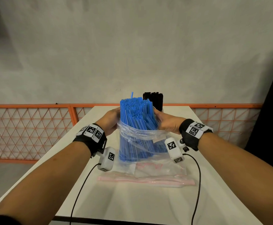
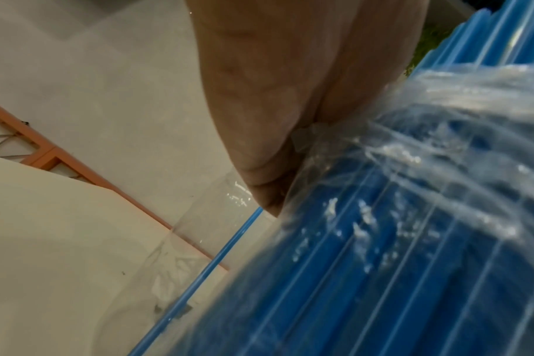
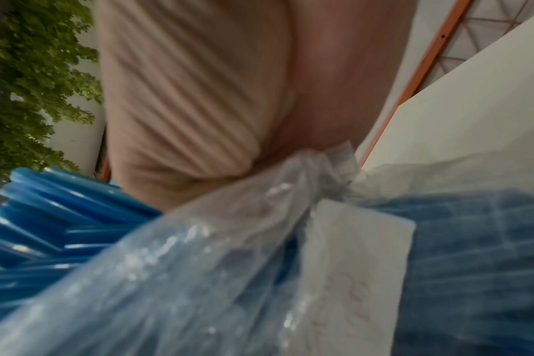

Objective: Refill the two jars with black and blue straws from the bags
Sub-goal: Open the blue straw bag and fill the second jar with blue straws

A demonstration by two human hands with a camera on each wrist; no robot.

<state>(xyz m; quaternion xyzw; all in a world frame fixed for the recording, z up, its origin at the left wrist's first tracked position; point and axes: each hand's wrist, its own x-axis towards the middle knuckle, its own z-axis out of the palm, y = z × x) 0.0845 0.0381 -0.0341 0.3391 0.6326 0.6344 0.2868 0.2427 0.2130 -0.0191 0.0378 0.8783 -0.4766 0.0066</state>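
Two bare forearms reach out over the long white desk point(image 1: 132, 200), each wrist strapped with a black band carrying square-patterned markers and a small white camera block on a black cable. Just beyond them, near the middle of the desk, a flat empty clear plastic bag with a pink zip strip point(image 1: 146, 178) lies on the surface. Behind it, towards the far edge, a thick bundle of blue plastic straws point(image 1: 136, 111) stands upright, its lower half wrapped in a crumpled clear plastic bag point(image 1: 142, 135) that is pushed down around it. Whether a jar sits under that bag I cannot tell from the head view; the left wrist view shows a clear curved wall beside the bundle with a single blue straw against it. Black straws point(image 1: 153, 100) stand upright just behind the blue ones, on their right, close to the far edge.

Either side of the bundle, the left hand point(image 1: 110, 120) and the right hand point(image 1: 166, 122) grip the bag's bunched rim, fingers curled into the plastic and pressed against the straws. An orange mesh fence runs behind the desk, below a pale wall.
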